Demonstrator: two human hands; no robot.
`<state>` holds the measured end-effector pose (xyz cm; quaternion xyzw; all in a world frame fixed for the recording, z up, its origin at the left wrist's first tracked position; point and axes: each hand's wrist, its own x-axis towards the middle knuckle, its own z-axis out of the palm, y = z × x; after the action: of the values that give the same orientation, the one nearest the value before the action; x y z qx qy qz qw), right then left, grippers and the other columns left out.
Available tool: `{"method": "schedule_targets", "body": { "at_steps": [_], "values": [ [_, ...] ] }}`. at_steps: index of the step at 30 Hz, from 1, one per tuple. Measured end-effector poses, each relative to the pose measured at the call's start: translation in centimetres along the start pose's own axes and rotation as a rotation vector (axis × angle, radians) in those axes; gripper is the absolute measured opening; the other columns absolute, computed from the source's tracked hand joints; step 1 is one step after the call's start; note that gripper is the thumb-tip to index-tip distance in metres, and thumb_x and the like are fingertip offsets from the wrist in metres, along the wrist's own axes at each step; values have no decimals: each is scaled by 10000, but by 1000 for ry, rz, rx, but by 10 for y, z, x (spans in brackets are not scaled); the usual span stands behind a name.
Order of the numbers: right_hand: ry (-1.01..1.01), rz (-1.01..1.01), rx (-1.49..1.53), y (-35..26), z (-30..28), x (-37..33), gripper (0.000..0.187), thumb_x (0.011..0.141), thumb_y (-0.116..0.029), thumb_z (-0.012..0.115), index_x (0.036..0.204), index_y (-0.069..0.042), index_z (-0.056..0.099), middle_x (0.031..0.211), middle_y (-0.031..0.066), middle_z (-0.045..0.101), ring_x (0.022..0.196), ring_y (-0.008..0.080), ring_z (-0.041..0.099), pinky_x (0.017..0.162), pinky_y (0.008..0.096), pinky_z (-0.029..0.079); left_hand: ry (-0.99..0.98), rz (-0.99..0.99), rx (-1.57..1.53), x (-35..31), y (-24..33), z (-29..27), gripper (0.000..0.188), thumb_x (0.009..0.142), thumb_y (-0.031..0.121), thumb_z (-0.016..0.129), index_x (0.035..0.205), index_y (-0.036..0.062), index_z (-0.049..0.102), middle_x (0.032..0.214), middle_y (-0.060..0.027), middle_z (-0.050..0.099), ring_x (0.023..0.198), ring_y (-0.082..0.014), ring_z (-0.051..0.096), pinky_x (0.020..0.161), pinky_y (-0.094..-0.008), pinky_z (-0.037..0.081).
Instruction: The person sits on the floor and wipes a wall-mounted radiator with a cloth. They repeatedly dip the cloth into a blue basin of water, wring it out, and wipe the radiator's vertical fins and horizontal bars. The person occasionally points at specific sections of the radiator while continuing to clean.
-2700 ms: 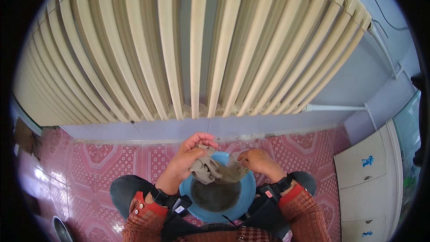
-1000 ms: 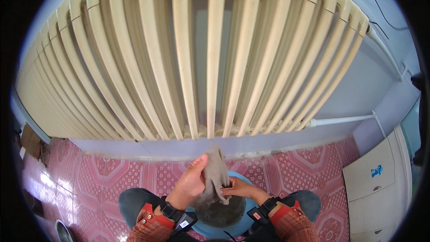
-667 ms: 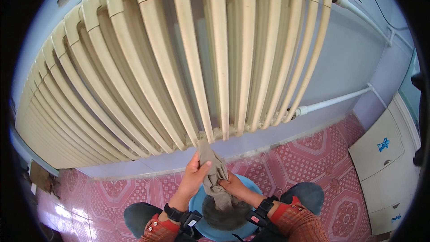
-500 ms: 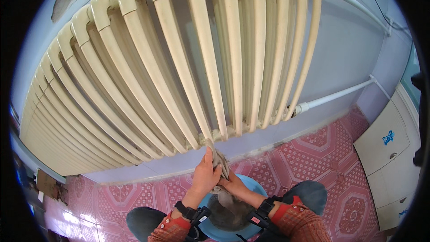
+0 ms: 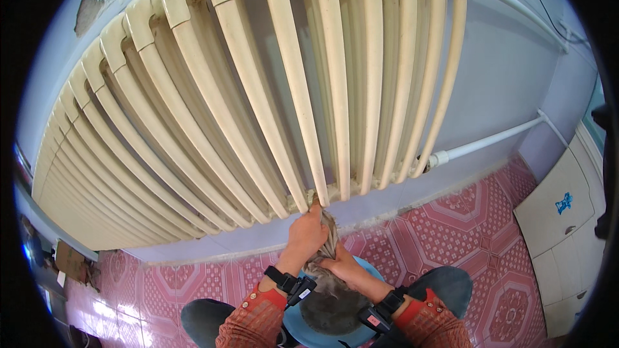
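Observation:
A cream column radiator (image 5: 331, 32) fills the upper part of the view. My left hand (image 5: 305, 240) is closed on a wet grey-beige rag (image 5: 331, 231), its fingertips pushed up against the foot of one radiator column. Just below and to the right, my right hand (image 5: 347, 267) grips the lower part of the same rag, fingers wrapped round it. The rag's tail hangs over a light blue basin (image 5: 370, 270) of murky grey water between my knees.
Pink patterned tiles (image 5: 509, 303) cover the floor. To the right stands a pale cabinet (image 5: 548, 219) with a blue sticker. A white pipe (image 5: 493, 135) runs from the radiator along the wall. A cardboard box (image 5: 69, 259) sits at the far left.
My left hand has moved slightly up and right, its fingertips now at the column's foot. The rag has shifted with it, and both hands still hold it.

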<state>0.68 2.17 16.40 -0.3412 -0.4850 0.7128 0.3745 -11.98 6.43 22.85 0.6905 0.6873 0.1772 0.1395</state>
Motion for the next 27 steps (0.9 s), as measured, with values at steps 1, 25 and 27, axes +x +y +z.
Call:
{"method": "schedule_targets", "body": {
  "at_steps": [1,25,27],
  "values": [
    [-15,31,32,-4,1,-1,672,789,-18,627,1390,15,328,1264,132,543,1157,219,532,977,326,430,-16,-11,6,0,2,-2,700,760,131,573,1394,-28,323,878,-291,647,826,-463,630,748,-520,509],
    [2,15,-274,-31,-26,-4,441,813,-61,644,1215,35,492,1107,122,611,994,173,580,879,319,475,-114,-104,0,0,5,-2,820,799,140,530,1486,-25,115,870,-320,649,859,-466,642,792,-523,507],
    [-1,23,-401,-30,-26,-6,427,815,-63,643,1204,39,501,1102,124,617,993,173,581,882,321,474,-125,-101,19,-5,7,-4,810,799,141,534,1483,-5,127,863,-324,643,854,-470,636,785,-530,502]
  ]
}}
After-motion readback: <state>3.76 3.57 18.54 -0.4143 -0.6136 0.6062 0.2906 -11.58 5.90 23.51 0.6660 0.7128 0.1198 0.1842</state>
